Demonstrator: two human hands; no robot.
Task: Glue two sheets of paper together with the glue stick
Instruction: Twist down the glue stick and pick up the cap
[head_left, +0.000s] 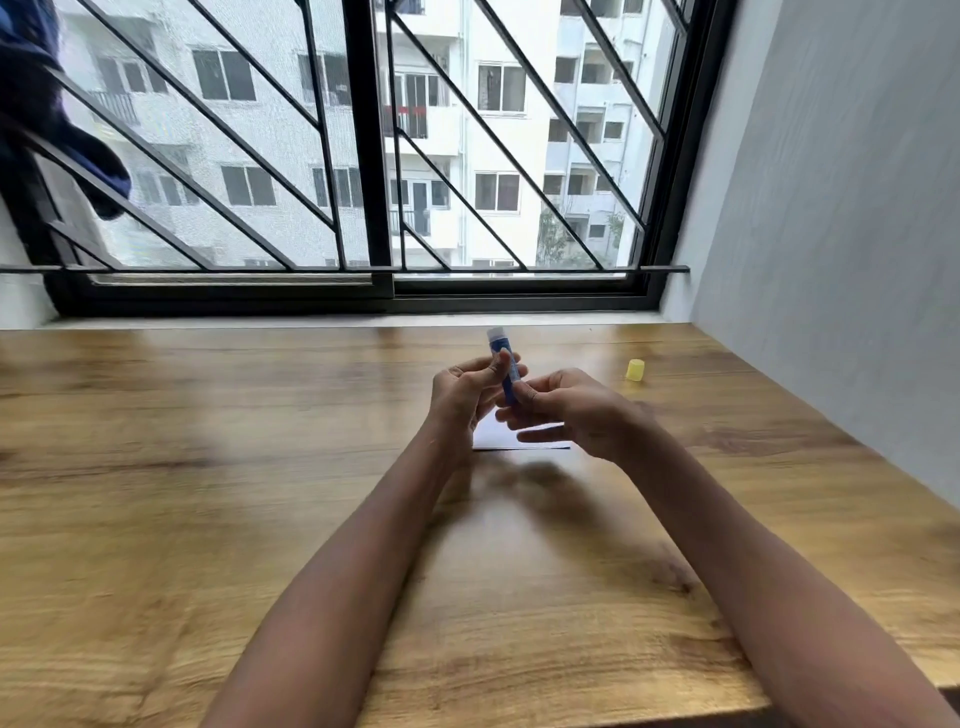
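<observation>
A blue glue stick stands upright above the table, its pale tip uncapped at the top. My left hand grips its barrel, thumb across the front. My right hand pinches the stick's lower end with thumb and fingertips. Its yellow cap lies on the wood to the right, apart from both hands. White paper lies flat on the table below my hands, mostly hidden by them; I cannot tell how many sheets there are.
The wooden table runs up to a barred window at the back and a grey wall on the right. A dark blue cloth hangs at the upper left.
</observation>
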